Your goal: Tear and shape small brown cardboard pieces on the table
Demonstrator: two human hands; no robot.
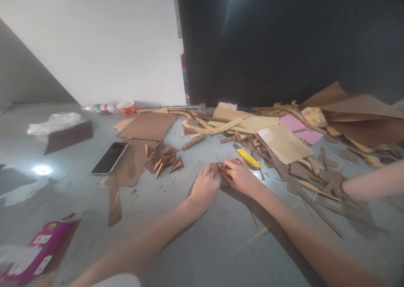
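Touching a brown piece (224,183) on the table (202,249), your left hand (205,185) and right hand (239,175) had fingers curled; I couldn't tell whether either gripped it. A cutter (248,157) lay near the right.

Handled paper (224,183) between phone (110,158), left, and cutter (250,158), right

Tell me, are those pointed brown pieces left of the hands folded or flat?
Folded: the pointed brown pieces show sharp ridges between lighter and darker faces.
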